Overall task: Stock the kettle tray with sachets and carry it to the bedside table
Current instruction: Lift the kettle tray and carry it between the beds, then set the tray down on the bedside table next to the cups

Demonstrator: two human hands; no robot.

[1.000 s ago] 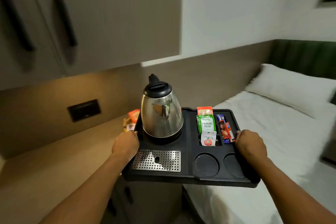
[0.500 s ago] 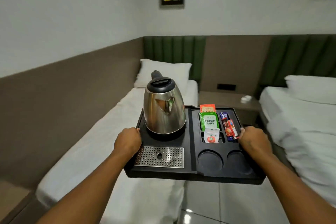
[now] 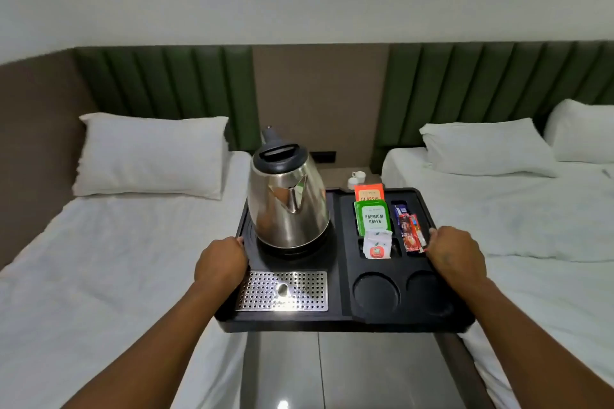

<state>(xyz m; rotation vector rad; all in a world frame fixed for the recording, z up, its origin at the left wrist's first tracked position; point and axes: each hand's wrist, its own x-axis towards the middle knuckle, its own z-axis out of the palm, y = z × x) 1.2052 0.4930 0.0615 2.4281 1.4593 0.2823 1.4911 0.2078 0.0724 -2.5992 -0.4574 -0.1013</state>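
Note:
A black kettle tray (image 3: 342,320) hangs in the air over the aisle between two beds. My left hand (image 3: 221,264) grips its left edge and my right hand (image 3: 453,257) grips its right edge. A steel kettle (image 3: 287,199) with a black lid stands on the tray's left half, behind a perforated metal drip plate (image 3: 282,290). Sachets fill the right compartments: an orange one (image 3: 368,192), a green one (image 3: 372,217), a white one (image 3: 377,244) and red and blue sticks (image 3: 410,229). The bedside table (image 3: 335,174) lies straight ahead, partly hidden by the kettle.
A white bed (image 3: 99,259) with a pillow lies on the left and another bed (image 3: 538,226) on the right. Two small white cups (image 3: 356,177) stand on the bedside table. A glossy tiled floor (image 3: 332,372) runs between the beds. Green padded headboards line the back wall.
The view has swung from the desk and cupboards round to the two beds. The tray, still held at both edges, now faces the bedside table, which appears closer and centred.

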